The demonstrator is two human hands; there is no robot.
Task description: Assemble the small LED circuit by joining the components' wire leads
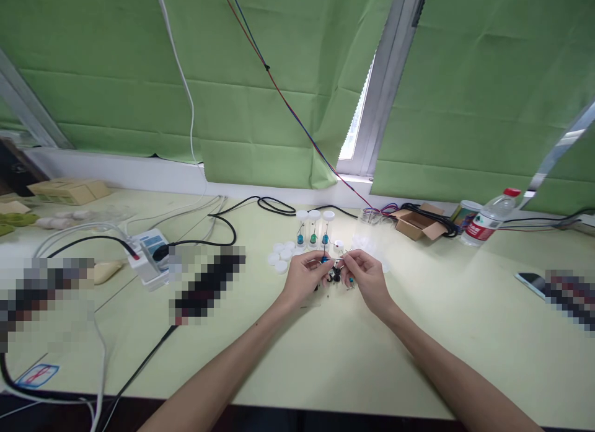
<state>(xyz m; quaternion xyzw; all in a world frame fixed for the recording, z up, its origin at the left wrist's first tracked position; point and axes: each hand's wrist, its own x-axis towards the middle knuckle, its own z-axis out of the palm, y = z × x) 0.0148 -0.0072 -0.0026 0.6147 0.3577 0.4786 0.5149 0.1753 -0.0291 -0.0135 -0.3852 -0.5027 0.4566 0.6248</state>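
Observation:
My left hand [304, 276] is closed in a pinch on a small blue part [324, 259] with a thin dark stem standing up from it. Close by on the right, the fingers of my right hand [367, 277] pinch a thin, pale, wire-like piece [338, 259] that spans the gap between both hands. Beneath the fingertips lie small black parts [335, 274], partly hidden. Just behind the hands stand three clear vials [314, 229] with white tops, each showing a blue or green part and a stem. White round caps [281, 266] lie left of them.
Clear plastic pieces [372, 243] are spread behind my right hand. Further right are an open carton [418, 226], a can [466, 214], a water bottle [488, 221] and a phone [531, 283]. A power strip [151, 258] with cables lies left. Green blinds [279, 122] hang behind.

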